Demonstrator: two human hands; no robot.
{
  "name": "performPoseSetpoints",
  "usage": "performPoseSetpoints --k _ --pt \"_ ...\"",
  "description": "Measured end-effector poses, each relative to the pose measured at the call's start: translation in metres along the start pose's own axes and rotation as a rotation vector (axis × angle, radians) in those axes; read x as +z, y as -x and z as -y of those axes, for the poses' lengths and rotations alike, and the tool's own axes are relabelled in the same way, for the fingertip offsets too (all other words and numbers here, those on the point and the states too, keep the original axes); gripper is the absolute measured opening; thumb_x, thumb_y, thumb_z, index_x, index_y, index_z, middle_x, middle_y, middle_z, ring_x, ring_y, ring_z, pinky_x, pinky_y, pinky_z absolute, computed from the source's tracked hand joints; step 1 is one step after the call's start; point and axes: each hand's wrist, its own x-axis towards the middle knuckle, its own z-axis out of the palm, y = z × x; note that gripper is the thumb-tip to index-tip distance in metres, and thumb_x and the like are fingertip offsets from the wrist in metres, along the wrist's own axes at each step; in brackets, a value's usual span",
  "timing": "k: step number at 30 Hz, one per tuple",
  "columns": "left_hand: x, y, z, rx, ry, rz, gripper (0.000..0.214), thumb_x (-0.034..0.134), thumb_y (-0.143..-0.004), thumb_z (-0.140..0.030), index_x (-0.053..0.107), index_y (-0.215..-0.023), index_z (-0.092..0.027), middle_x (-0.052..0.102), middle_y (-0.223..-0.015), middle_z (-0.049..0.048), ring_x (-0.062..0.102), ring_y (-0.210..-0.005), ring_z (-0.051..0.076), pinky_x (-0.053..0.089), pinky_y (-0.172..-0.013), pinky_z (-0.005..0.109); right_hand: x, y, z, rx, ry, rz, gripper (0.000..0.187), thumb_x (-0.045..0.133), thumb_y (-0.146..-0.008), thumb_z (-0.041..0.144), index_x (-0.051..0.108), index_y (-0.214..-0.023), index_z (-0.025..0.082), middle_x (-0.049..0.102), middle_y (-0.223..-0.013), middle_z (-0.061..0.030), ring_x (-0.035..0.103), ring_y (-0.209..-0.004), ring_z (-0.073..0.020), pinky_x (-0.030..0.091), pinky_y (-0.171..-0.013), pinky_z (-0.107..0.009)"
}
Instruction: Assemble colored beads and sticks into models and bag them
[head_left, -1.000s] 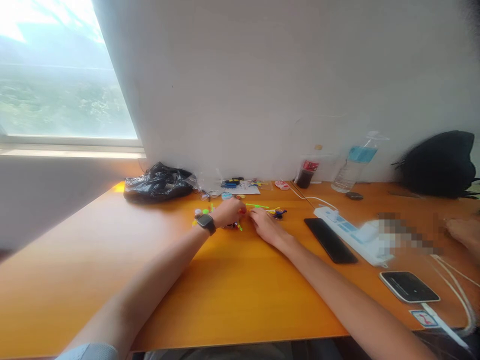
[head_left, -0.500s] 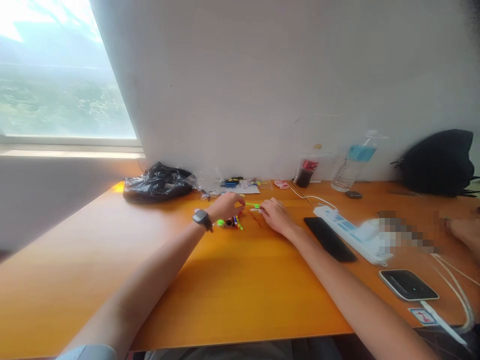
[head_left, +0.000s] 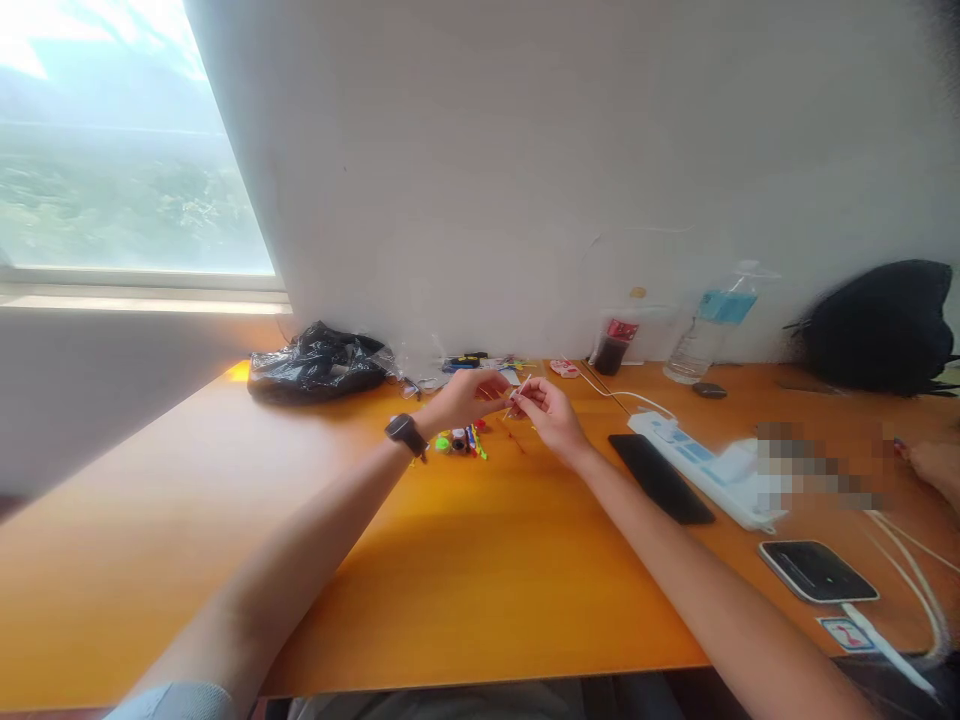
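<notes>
My left hand [head_left: 466, 396], with a dark watch on the wrist, and my right hand [head_left: 546, 412] are raised a little above the orange table [head_left: 465, 570], fingertips close together. Both pinch a thin pale stick-like piece [head_left: 519, 390] between them. Just below and left of the hands lies a small cluster of coloured plastic pieces [head_left: 459, 441], green, blue, red and yellow. More small coloured bits and a paper sheet [head_left: 480, 368] lie by the wall behind the hands.
A crumpled black plastic bag [head_left: 319, 364] lies at back left. Right of my hands are a black phone [head_left: 660, 478], a white power strip [head_left: 705, 468], another phone [head_left: 817, 572], a cola bottle [head_left: 613, 346], a water bottle [head_left: 709, 325] and a black bag [head_left: 877, 325]. Another person's hand [head_left: 934, 462] shows at far right.
Both hands have lifted off the table and come together near the wall, now pinching a thin pale piece. The coloured cluster they covered lies exposed on the table.
</notes>
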Motion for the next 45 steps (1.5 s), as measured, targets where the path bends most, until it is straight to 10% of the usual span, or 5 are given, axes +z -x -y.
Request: performPoseSetpoints --k 10,20,31,45 --pt "0.003 -0.001 -0.015 0.021 0.060 0.045 0.016 0.074 -0.085 -0.024 0.071 -0.097 -0.015 0.076 -0.083 0.0048 0.073 -0.077 0.015 0.057 -0.072 0.023 0.002 0.002 0.003 0.124 -0.049 0.075 0.023 0.066 -0.078 0.038 0.052 -0.087 0.022 0.054 -0.068 0.0064 0.044 -0.056 -0.0097 0.035 -0.056 -0.024" --pt "-0.003 0.002 0.006 -0.085 -0.052 0.039 0.015 0.069 -0.084 -0.022 0.072 -0.097 -0.014 0.075 -0.079 0.0033 0.070 -0.071 0.014 0.053 -0.066 0.023 -0.013 -0.001 -0.023 0.090 0.657 0.046 0.019 0.037 -0.097 0.028 0.054 -0.101 0.023 0.056 -0.074 0.0018 0.052 -0.065 -0.0172 0.040 -0.062 -0.026" --pt "0.002 0.007 0.025 -0.143 -0.283 0.186 0.016 0.079 -0.076 -0.022 0.079 -0.091 -0.018 0.079 -0.088 0.0051 0.071 -0.077 0.019 0.049 -0.067 0.025 -0.013 0.010 -0.030 0.043 1.018 0.111 0.033 0.068 -0.091 0.029 0.052 -0.119 0.019 0.069 -0.107 -0.0117 0.066 -0.096 -0.0244 0.043 -0.074 -0.030" --pt "0.002 0.009 0.031 -0.109 -0.442 0.318 0.013 0.083 -0.073 -0.025 0.084 -0.086 -0.026 0.078 -0.085 0.0013 0.070 -0.077 0.019 0.045 -0.065 0.024 -0.026 0.020 -0.004 0.229 1.221 0.366 0.025 0.068 -0.072 0.002 0.063 -0.089 0.020 0.070 -0.083 -0.0077 0.063 -0.065 -0.0206 0.033 -0.056 -0.028"
